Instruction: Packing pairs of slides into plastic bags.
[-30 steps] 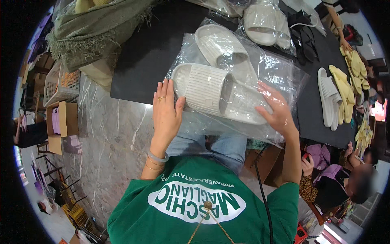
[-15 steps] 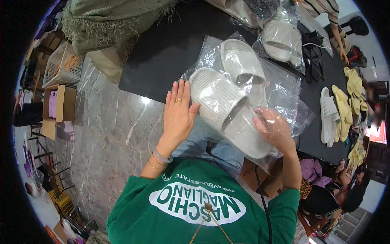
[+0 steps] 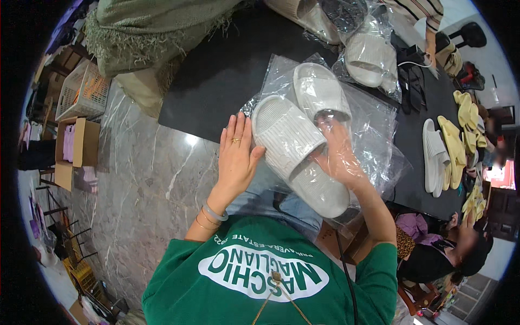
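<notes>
A pair of pale grey slide sandals lies on clear plastic bags over the dark table edge in front of me. The near slide (image 3: 290, 130) overlaps the far slide (image 3: 319, 89), both toes pointing away. My left hand (image 3: 236, 149) is stretched flat against the near slide's left side, its thumb by the strap. My right hand (image 3: 342, 154) lies over the pair at the right, fingers reaching toward the far slide's strap opening and thumb apart by the near slide. Its fingertips are partly hidden. Loose clear plastic (image 3: 374, 130) spreads under and beside the slides.
Another bagged grey slide (image 3: 371, 59) lies farther back. Unbagged grey slides (image 3: 433, 157) and yellow slides (image 3: 454, 149) stand along the right. A green woven sack (image 3: 146, 38) bulges at upper left. A person (image 3: 449, 249) sits at the right; a carton (image 3: 81, 143) stands at left.
My right hand has moved up and left from the near slide's heel to between the two slides. The slides have shifted slightly down in the picture. My left hand stays in place.
</notes>
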A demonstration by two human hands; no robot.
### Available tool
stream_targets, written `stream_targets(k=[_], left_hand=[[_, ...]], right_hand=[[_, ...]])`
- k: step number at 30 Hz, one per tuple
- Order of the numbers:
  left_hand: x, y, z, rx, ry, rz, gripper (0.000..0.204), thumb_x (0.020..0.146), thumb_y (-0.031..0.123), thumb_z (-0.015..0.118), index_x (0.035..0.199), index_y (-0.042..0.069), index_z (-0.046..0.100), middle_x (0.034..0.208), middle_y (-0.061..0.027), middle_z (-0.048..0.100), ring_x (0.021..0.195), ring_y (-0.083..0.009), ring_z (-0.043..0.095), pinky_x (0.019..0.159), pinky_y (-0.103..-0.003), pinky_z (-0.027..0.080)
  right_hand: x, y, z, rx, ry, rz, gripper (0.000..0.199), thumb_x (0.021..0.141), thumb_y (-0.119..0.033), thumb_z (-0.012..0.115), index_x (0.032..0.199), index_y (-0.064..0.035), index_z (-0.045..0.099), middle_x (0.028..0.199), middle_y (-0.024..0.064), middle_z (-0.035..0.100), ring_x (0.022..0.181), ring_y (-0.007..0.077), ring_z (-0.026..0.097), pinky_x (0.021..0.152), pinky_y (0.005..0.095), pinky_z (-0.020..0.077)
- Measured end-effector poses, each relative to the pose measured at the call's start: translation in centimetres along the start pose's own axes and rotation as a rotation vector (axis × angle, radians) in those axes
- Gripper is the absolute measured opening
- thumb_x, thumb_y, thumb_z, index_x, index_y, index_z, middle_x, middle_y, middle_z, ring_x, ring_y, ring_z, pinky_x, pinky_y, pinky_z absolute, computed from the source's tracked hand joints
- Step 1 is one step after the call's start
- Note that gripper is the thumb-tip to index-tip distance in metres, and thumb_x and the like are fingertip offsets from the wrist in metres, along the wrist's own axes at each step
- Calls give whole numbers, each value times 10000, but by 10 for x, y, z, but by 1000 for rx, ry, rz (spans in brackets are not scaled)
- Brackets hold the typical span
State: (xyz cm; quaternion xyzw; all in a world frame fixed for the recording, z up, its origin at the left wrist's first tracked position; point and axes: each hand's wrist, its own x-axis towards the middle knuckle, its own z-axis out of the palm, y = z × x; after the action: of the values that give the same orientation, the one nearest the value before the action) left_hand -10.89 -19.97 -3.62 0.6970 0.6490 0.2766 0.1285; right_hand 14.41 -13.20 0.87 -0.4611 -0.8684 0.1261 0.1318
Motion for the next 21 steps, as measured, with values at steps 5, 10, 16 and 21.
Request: stream_targets(k=[5, 10, 16, 21], left_hand=[[-1, -1, -2, -9, -23, 20, 622, 978, 394, 434, 1427, -25, 339, 1524, -178, 279, 1424, -356, 216, 1139, -485, 179], [0, -3, -5, 12, -44, 17, 606, 994, 422, 388, 1418, -10, 373, 1524, -164, 289, 1424, -341, 223, 1137, -485, 183], [-1, 0, -10, 166, -95, -2, 615, 986, 452, 393, 1432, 29, 371, 1527, -135, 297, 1418, -311, 253, 1137, -480, 186], [1, 2, -10, 198, -87, 12, 597, 982, 439, 415, 1433, 50, 370, 1527, -111, 306, 1412, -295, 271, 1132, -490, 195]], right_hand=[[40, 20, 8, 193, -177, 120, 687, 780, -231, 657, 1380, -12, 402, 1358, 263, 439, 1308, 404, 364, 1110, 479, 259], [37, 30, 5, 367, -199, 104, 615, 809, -136, 597, 1399, -115, 427, 1420, 188, 420, 1338, 378, 339, 1131, 447, 264], [21, 13, -54, 289, -289, 199, 609, 797, -25, 549, 1391, -73, 421, 1375, 202, 467, 1328, 378, 378, 1129, 433, 278], [-56, 54, -65, 191, -166, -5, 633, 753, 59, 541, 1368, -33, 426, 1362, 209, 474, 1334, 387, 368, 1141, 432, 264]])
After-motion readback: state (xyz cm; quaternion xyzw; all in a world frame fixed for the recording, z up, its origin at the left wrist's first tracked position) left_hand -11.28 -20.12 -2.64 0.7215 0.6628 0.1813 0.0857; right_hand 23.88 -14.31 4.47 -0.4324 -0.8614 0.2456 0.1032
